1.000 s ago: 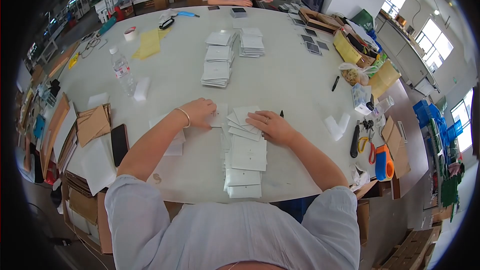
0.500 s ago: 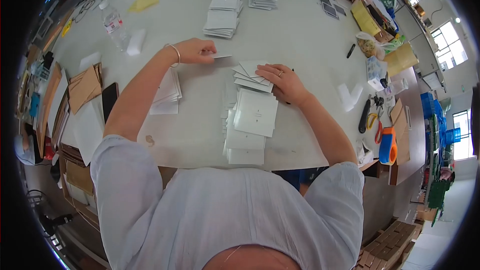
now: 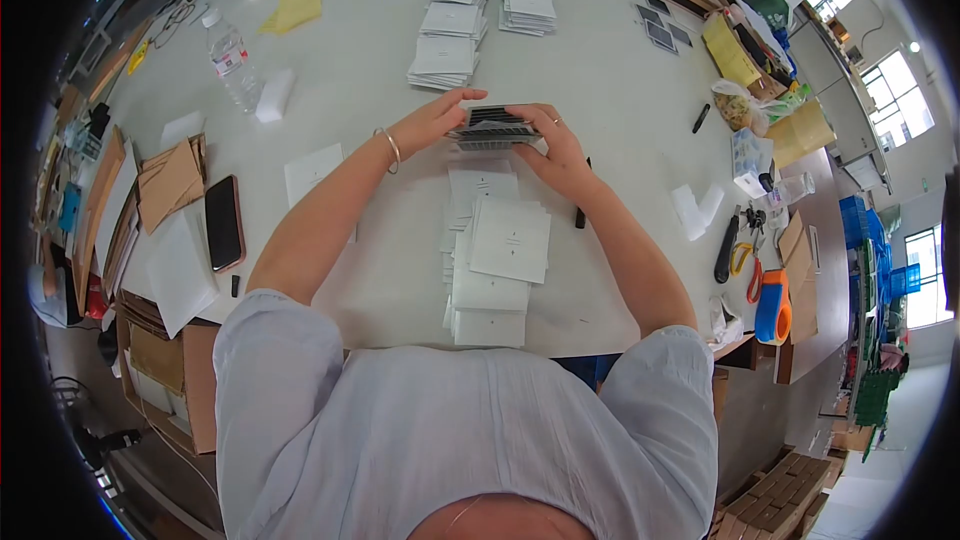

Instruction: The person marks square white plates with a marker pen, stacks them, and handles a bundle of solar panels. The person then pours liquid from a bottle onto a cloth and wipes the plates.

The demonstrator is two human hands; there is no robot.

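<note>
Between my hands stands a tilted stack of thin square panels [image 3: 492,130], dark faces and edges showing. My left hand [image 3: 432,124] is against the stack's left side, with the thumb near its lower edge and the fingers reaching along the top. Gripping the right side is my right hand [image 3: 558,152], fingers bent over it. Just below, overlapping white square panels [image 3: 508,240] run toward the front edge of the table. More white panels [image 3: 312,172] lie partly hidden behind my left forearm. A black pen-like object [image 3: 581,210] lies beside my right wrist.
White panel piles [image 3: 445,55] stand farther back, beside another pile [image 3: 527,6]. A water bottle [image 3: 230,58] and a phone [image 3: 225,223] are on the left. On the right lie scissors [image 3: 755,265], an orange-and-blue tape roll [image 3: 773,307] and a plastic box [image 3: 750,153].
My left hand has moved right to meet my right hand. The loose panels at the top of the near pile are now lifted and stood up as a stack between both hands.
</note>
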